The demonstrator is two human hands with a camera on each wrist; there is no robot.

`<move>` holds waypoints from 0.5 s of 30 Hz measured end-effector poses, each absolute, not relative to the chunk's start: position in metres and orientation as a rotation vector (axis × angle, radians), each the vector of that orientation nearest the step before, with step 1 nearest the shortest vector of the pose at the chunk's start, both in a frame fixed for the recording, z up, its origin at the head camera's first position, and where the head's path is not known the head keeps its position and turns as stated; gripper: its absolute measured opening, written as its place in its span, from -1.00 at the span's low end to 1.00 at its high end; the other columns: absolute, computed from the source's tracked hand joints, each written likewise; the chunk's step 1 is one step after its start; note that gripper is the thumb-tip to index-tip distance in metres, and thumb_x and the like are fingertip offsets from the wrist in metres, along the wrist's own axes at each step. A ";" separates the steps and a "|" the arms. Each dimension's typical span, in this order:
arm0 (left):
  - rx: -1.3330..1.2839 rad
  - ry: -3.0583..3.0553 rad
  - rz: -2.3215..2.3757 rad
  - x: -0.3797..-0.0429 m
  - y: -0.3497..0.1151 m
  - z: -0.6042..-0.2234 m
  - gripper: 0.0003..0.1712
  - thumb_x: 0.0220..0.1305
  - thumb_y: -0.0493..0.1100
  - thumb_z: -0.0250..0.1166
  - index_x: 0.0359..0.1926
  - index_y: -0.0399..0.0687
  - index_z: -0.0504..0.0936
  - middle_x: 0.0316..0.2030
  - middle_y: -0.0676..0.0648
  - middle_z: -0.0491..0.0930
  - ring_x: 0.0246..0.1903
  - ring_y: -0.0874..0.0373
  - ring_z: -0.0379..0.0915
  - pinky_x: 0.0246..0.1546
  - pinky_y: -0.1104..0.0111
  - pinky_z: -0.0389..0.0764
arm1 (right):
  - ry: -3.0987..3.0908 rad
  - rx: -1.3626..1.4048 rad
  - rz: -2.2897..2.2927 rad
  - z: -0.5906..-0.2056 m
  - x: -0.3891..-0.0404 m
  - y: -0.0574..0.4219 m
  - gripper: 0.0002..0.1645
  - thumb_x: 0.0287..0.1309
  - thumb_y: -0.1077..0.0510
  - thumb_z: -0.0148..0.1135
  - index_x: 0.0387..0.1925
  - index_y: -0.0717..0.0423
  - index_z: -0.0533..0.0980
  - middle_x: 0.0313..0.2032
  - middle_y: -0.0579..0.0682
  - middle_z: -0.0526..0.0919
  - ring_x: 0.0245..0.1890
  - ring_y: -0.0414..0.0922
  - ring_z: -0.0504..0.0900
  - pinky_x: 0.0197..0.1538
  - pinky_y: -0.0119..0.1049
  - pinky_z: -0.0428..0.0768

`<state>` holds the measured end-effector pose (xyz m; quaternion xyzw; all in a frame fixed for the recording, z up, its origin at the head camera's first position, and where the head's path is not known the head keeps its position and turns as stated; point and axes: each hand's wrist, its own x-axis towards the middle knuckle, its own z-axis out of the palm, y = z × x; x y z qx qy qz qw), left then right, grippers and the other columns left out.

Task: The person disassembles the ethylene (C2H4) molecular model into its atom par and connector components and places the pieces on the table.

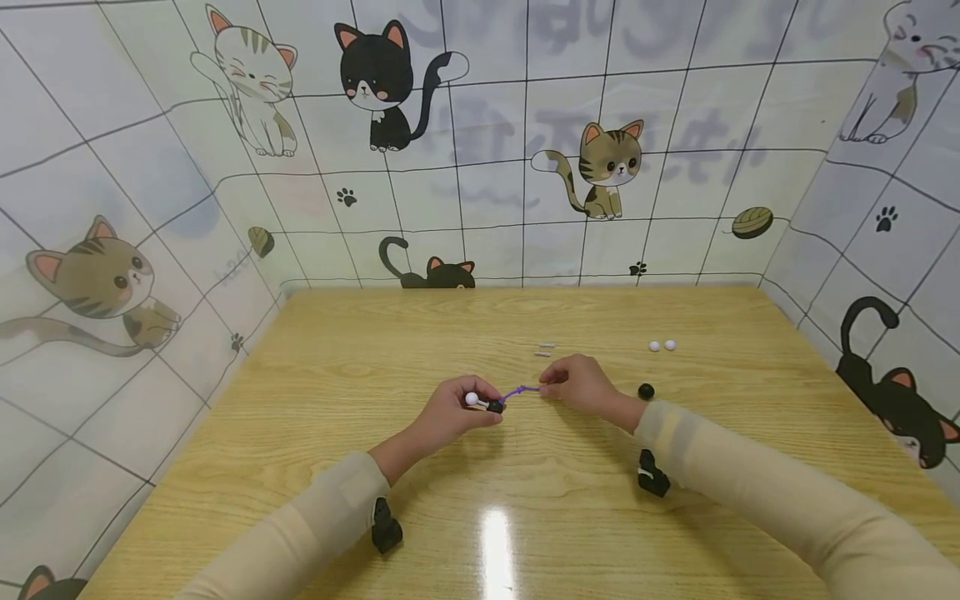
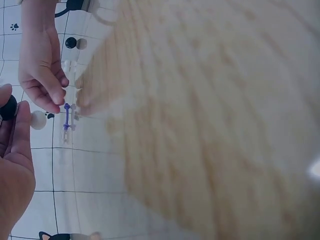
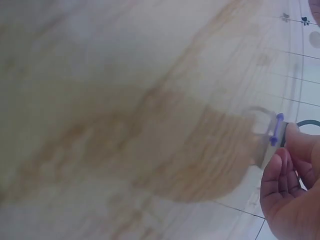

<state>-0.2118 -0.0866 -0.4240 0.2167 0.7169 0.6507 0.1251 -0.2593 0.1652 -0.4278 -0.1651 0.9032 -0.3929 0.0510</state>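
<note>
Left hand (image 1: 448,413) gripped black ball (image 1: 495,407), white ball (image 1: 471,399) attached; right hand (image 1: 583,385) pinched purple connector (image 1: 522,389) by one end, between hands. Looked like joining step; seating unclear. Next move likely needed alignment, then a push.

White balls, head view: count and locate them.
3: a white ball at the left hand; a second white ball on the table beyond the right hand; a third white ball just right of that. The hands may hide more.

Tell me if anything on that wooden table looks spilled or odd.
Nothing stands out. The bright white streak near the front seems reflected light, not a spill; the slim purple rod by the right hand appears undamaged.
</note>
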 end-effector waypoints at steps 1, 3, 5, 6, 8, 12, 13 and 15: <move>0.629 2.086 1.893 -0.211 -0.087 -0.423 -0.75 0.15 -0.48 0.35 -0.12 -0.44 0.59 -0.18 -0.22 0.62 -0.25 0.14 0.57 -0.29 0.41 0.62 | 2.743 -0.491 -1.212 -0.427 -0.259 0.165 -0.81 0.13 0.20 0.41 -0.23 0.22 0.68 -0.36 -0.07 0.68 -0.33 -0.15 0.61 -0.26 -0.24 0.57; 0.630 2.076 1.893 -0.208 -0.086 -0.416 -0.76 0.15 -0.49 0.34 -0.12 -0.46 0.59 -0.19 -0.22 0.62 -0.25 0.15 0.57 -0.27 0.40 0.62 | 2.723 -0.497 -1.242 -0.425 -0.257 0.164 -0.79 0.14 0.16 0.41 -0.22 0.21 0.69 -0.35 -0.08 0.69 -0.32 -0.15 0.61 -0.27 -0.25 0.56; 0.631 2.072 1.887 -0.204 -0.086 -0.410 -0.76 0.16 -0.49 0.33 -0.13 -0.48 0.59 -0.19 -0.23 0.62 -0.24 0.16 0.57 -0.23 0.38 0.63 | 2.690 -0.521 -1.291 -0.422 -0.254 0.163 -0.77 0.14 0.13 0.41 -0.20 0.19 0.69 -0.33 -0.09 0.70 -0.31 -0.17 0.61 -0.27 -0.25 0.56; 0.636 2.071 1.886 -0.202 -0.086 -0.408 -0.77 0.16 -0.49 0.33 -0.13 -0.48 0.58 -0.20 -0.22 0.62 -0.24 0.16 0.58 -0.22 0.38 0.63 | 2.660 -0.544 -1.327 -0.420 -0.252 0.162 -0.75 0.14 0.13 0.41 -0.19 0.20 0.69 -0.32 -0.08 0.70 -0.31 -0.16 0.62 -0.27 -0.24 0.57; 0.640 2.075 1.878 -0.199 -0.086 -0.404 -0.77 0.16 -0.48 0.33 -0.13 -0.47 0.59 -0.20 -0.22 0.63 -0.24 0.17 0.59 -0.21 0.36 0.63 | 2.584 -0.605 -1.407 -0.417 -0.248 0.161 -0.74 0.13 0.15 0.42 -0.18 0.22 0.68 -0.30 -0.04 0.72 -0.31 -0.14 0.63 -0.28 -0.19 0.59; 0.649 2.086 1.860 -0.199 -0.086 -0.404 -0.76 0.16 -0.47 0.34 -0.12 -0.45 0.59 -0.19 -0.21 0.62 -0.22 0.13 0.59 -0.21 0.34 0.63 | 2.422 -0.715 -1.533 -0.413 -0.242 0.157 -0.73 0.09 0.20 0.43 -0.17 0.27 0.67 -0.27 0.01 0.72 -0.33 -0.12 0.64 -0.29 -0.18 0.61; 0.648 2.090 1.855 -0.199 -0.086 -0.404 -0.76 0.16 -0.47 0.34 -0.12 -0.45 0.59 -0.19 -0.21 0.62 -0.22 0.12 0.59 -0.21 0.35 0.63 | 2.394 -0.741 -1.550 -0.413 -0.240 0.156 -0.74 0.09 0.21 0.43 -0.18 0.26 0.68 -0.27 0.01 0.72 -0.33 -0.12 0.64 -0.29 -0.21 0.61; 0.654 2.097 1.850 -0.199 -0.086 -0.404 -0.76 0.15 -0.46 0.35 -0.13 -0.46 0.59 -0.19 -0.22 0.61 -0.22 0.11 0.59 -0.22 0.36 0.63 | 2.348 -0.794 -1.575 -0.413 -0.238 0.154 -0.77 0.10 0.22 0.42 -0.20 0.26 0.69 -0.26 0.01 0.71 -0.32 -0.14 0.65 -0.28 -0.25 0.62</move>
